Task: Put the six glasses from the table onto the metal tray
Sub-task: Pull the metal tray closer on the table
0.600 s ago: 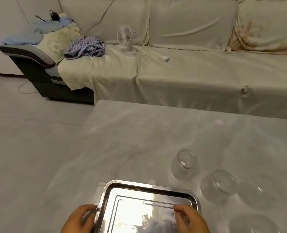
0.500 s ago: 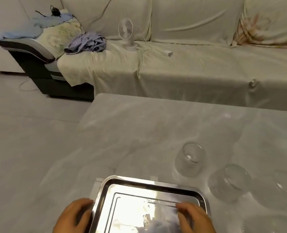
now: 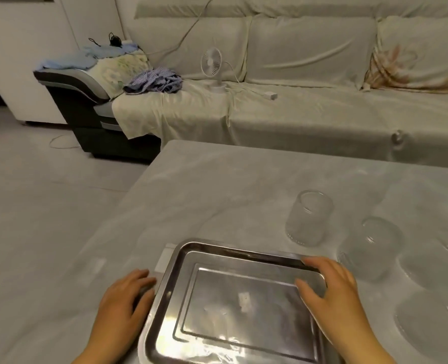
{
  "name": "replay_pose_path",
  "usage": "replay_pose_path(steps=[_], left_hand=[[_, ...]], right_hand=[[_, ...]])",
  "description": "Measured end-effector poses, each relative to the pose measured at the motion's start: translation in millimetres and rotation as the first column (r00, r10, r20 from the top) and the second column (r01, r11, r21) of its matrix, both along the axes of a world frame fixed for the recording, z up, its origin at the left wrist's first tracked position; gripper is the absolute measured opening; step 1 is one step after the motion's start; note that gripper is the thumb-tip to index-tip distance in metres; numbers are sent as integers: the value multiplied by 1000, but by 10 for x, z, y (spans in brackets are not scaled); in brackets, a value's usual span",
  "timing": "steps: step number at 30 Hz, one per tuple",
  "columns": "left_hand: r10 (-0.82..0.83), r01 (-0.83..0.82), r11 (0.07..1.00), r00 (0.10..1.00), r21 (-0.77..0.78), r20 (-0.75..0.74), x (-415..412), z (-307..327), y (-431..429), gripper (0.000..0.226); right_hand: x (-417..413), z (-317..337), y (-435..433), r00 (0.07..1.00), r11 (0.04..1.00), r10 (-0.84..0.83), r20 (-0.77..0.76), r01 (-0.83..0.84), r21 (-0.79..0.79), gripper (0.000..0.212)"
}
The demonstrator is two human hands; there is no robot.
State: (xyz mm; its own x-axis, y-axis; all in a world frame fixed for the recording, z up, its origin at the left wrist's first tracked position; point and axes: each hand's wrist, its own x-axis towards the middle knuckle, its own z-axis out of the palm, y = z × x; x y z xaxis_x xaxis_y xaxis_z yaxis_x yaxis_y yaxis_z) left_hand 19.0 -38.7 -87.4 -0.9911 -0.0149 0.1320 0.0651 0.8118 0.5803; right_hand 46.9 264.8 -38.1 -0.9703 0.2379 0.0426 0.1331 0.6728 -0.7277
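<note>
A shiny rectangular metal tray [image 3: 243, 254] lies empty on the grey table [image 3: 217, 185] at its near edge. My left hand [image 3: 124, 298] grips the tray's left rim, and my right hand [image 3: 330, 287] lies over the right rim with its fingers inside the tray. To the right of the tray stand clear glasses upside down: one [image 3: 308, 218] farther back, one [image 3: 370, 248] just beside my right hand, and two more [image 3: 433, 264] [image 3: 433, 327] at the right edge of the view, partly cut off and blurred.
A sofa [image 3: 309, 114] under a pale cover runs along the table's far side, with a small white fan [image 3: 213, 67], a cable and a striped cloth [image 3: 154, 82] on it. Grey floor [image 3: 46, 193] lies left of the table.
The view has dipped, so more of the tray and both hands shows. My hands stay on the tray's two sides. The glasses stand where they were.
</note>
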Motion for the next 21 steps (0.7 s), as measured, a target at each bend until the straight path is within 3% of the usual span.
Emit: replay_pose_path(steps=[3,5,11,13,21], left_hand=[[-55,63,976,997,-210,47,3,-39,-11,61],[-102,112,960,993,-257,54,13,-66,3,59],[-84,77,982,996,-173,-38,6,-91,-30,62],[-110,111,979,994,-171,19,11,-71,-34,68],[-210,227,945,973,-237,95,23,-57,-51,116]], right_hand=[[5,146,-46,999,999,-26,20,26,29,36],[-31,250,-86,998,996,-56,14,55,67,41],[-370,538,-117,981,962,-169,-100,186,200,50],[-513,600,-84,970,946,-207,-125,231,229,53],[-894,605,87,976,954,-179,124,141,265,73]])
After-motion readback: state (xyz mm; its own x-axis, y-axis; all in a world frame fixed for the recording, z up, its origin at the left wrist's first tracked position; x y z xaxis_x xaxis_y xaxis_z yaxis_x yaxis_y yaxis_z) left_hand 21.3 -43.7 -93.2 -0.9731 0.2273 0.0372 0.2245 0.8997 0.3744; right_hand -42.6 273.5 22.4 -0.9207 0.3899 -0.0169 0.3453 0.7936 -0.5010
